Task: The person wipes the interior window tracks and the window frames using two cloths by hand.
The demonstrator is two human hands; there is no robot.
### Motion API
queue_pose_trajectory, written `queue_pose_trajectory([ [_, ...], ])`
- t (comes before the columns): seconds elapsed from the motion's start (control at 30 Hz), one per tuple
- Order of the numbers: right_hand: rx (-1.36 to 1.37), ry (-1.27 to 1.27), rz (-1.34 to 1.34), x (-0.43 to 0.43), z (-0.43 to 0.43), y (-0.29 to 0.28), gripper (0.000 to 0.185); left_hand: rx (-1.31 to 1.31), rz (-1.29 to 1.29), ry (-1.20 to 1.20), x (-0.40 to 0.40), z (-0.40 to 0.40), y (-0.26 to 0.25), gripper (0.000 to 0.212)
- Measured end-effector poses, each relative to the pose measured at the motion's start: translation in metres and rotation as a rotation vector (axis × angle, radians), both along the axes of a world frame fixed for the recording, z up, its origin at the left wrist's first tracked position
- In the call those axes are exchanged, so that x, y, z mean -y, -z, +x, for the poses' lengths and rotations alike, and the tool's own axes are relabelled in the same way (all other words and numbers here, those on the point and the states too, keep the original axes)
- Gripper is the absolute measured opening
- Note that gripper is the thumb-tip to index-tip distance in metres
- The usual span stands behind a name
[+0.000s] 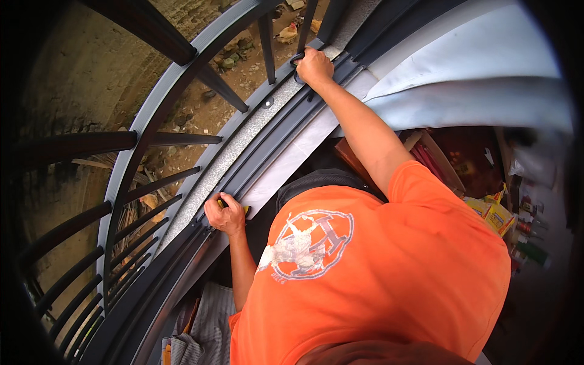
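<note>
My left hand is closed around a small yellow-and-black tool, mostly hidden by the fingers, at the dark metal window track. Farther along the sill, my right hand grips a small dark looped item beside the foot of a railing bar; the palm hides most of it. Between the hands run the track, a speckled stone ledge and a pale marble sill. A small bracket with a round hole sits on the ledge.
A dark metal railing curves outside the window, above rocky ground with chickens. Pale blue curtain fabric hangs at the right. Yellow packets and bottles lie below it. Grey checked cloth is at the lower left.
</note>
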State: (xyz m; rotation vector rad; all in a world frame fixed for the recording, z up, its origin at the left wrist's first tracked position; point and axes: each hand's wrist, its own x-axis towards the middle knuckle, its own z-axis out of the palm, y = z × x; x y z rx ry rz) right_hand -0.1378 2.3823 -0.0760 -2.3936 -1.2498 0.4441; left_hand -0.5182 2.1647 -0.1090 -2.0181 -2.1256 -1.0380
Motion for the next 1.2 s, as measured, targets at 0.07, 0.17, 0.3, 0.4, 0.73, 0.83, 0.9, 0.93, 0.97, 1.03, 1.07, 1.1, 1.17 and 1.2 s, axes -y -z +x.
queue_pose_trajectory([
  [0.07,0.138,-0.066,-0.022,0.002,0.008,0.009,0.021,0.013,-0.016,0.008,0.0,0.001,0.0,0.006],
  [0.17,0.087,0.032,0.02,-0.005,0.021,0.015,0.02,0.035,-0.01,0.028,-0.001,0.002,-0.003,0.005],
  [0.3,-0.164,0.248,0.348,0.002,0.054,0.019,0.027,0.019,-0.014,0.007,-0.003,0.0,-0.004,0.008],
  [0.4,-0.531,0.542,0.658,0.012,0.055,0.008,0.028,0.019,0.022,0.012,-0.002,0.0,-0.002,0.007],
  [0.73,-0.265,-0.009,0.586,0.05,-0.03,-0.006,0.029,0.02,0.008,-0.022,-0.001,0.0,-0.002,0.006],
  [0.83,-0.214,-0.122,0.328,0.041,-0.053,0.012,0.034,0.014,0.033,-0.013,-0.003,0.002,-0.004,0.005],
  [0.9,-0.091,-0.176,0.137,0.035,-0.061,0.014,0.035,0.016,0.025,-0.019,-0.001,0.001,-0.005,0.007],
  [0.93,-0.065,-0.247,0.123,0.028,-0.06,0.018,0.035,0.017,0.021,-0.025,-0.001,0.001,-0.005,0.008],
  [0.97,-0.039,-0.318,0.11,0.023,-0.059,0.02,0.035,0.015,0.028,-0.027,-0.003,0.001,-0.005,0.008],
  [1.03,0.0,-0.367,0.052,0.018,-0.057,0.021,0.032,0.017,0.017,-0.035,-0.004,0.0,-0.003,0.008],
  [1.07,0.04,-0.421,0.085,0.021,-0.055,0.023,0.031,0.027,0.014,-0.041,-0.003,0.001,-0.003,0.007],
  [1.1,0.077,-0.476,0.123,0.023,-0.052,0.025,0.03,0.026,0.012,-0.049,-0.002,0.0,-0.004,0.007],
  [1.17,0.117,-0.613,0.111,0.017,-0.038,0.022,0.028,0.031,0.013,-0.051,-0.002,-0.002,-0.004,0.007],
  [1.2,0.202,-0.634,0.113,0.016,-0.032,0.026,0.024,0.039,0.014,-0.046,-0.003,0.0,-0.004,0.006],
])
